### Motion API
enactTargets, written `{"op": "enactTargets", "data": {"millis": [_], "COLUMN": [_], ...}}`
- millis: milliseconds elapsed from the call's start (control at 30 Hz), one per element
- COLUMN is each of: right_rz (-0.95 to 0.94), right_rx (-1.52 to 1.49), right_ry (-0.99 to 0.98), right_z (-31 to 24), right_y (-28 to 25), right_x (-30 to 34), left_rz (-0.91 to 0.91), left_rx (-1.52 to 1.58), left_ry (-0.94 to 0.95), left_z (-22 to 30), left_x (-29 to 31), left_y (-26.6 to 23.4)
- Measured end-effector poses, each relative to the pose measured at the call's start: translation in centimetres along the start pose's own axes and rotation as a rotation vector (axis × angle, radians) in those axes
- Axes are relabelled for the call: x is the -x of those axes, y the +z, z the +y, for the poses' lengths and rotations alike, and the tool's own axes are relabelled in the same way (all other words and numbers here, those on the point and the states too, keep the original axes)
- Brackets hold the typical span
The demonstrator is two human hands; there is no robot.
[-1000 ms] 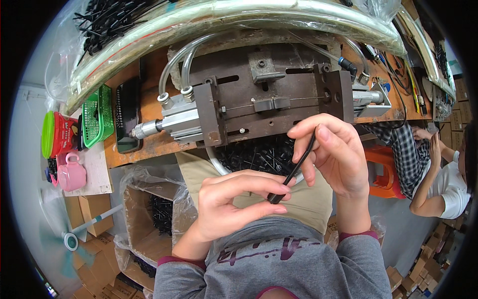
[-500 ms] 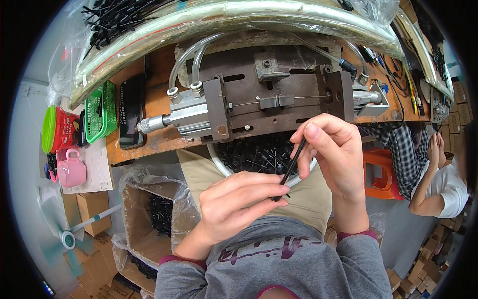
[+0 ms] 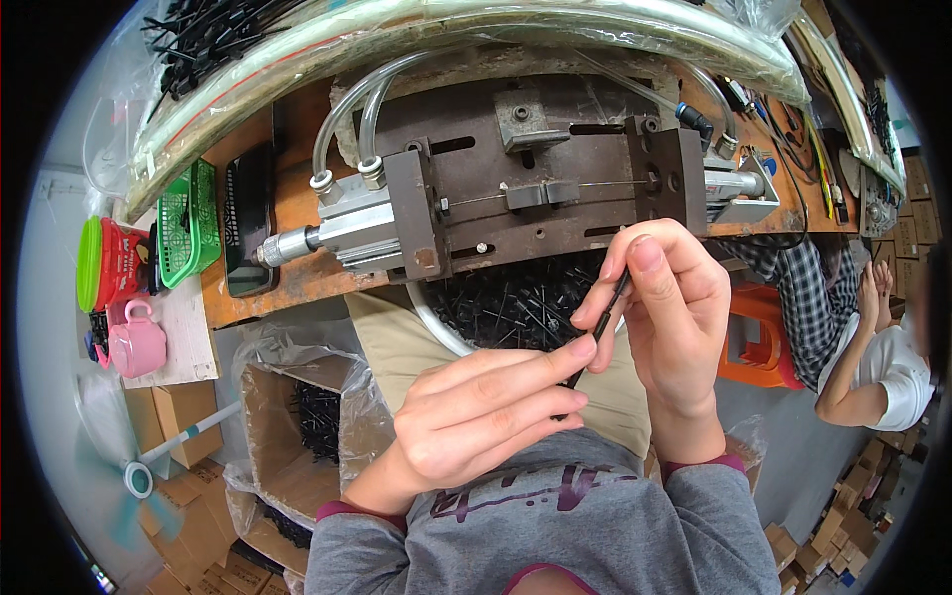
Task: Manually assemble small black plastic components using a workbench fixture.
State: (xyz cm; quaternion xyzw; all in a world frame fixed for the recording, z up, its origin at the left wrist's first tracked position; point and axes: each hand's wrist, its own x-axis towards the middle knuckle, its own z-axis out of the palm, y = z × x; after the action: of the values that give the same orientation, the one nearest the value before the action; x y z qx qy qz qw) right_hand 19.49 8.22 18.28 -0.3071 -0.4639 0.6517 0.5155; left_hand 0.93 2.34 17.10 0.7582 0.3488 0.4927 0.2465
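Observation:
A thin black plastic rod-like part (image 3: pixel 604 322) slants between my two hands, just in front of the bench edge. My left hand (image 3: pixel 486 402) pinches its lower end between thumb and fingers. The upper end sits between the thumb and fingertips of my right hand (image 3: pixel 672 307). Part of the rod is hidden by my fingers, so its exact kind does not show. Beneath my hands, a white-rimmed tub (image 3: pixel 436 325) full of small black parts rests at my lap. Beyond it stands a dark metal fixture (image 3: pixel 585 213) with a small central block and a thin wire across it.
Silver pneumatic cylinders (image 3: pixel 359 236) with clear hoses flank the fixture. A phone (image 3: pixel 248 218), a green basket (image 3: pixel 188 233) and a pink cup (image 3: pixel 137 342) are at left. A plastic-lined carton (image 3: pixel 268 421) holds black parts. Another person (image 3: pixel 863 367) sits at right near an orange stool (image 3: pixel 759 337).
Both hands have shifted slightly, and my left fingers have slid up along the black rod toward my right hand. The view has moved a little. The other person's hands have risen.

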Motion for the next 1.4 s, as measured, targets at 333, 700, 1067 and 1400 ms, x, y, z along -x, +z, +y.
{"op": "enactTargets", "data": {"millis": [333, 700, 1067, 1400], "right_rz": [0.012, 0.046, 0.036, 0.024], "right_rx": [-0.02, -0.017, 0.027, 0.027], "right_ry": [0.023, 0.005, -0.047, -0.025], "right_z": [-0.1, 0.2, 0.8, 0.9], "right_y": [-0.2, -0.2, 0.1, 0.4], "right_x": [0.1, 0.2, 0.5, 0.9], "left_rz": [-0.009, -0.026, -0.024, -0.02], "left_rx": [-0.009, -0.035, -0.052, -0.046], "left_ry": [0.004, 0.011, -0.006, -0.032], "left_z": [-0.2, -0.2, -0.1, -0.2], "left_x": [0.0, -0.1, 0.3, 0.2], "left_y": [0.1, 0.0, -0.1, -0.1]}}
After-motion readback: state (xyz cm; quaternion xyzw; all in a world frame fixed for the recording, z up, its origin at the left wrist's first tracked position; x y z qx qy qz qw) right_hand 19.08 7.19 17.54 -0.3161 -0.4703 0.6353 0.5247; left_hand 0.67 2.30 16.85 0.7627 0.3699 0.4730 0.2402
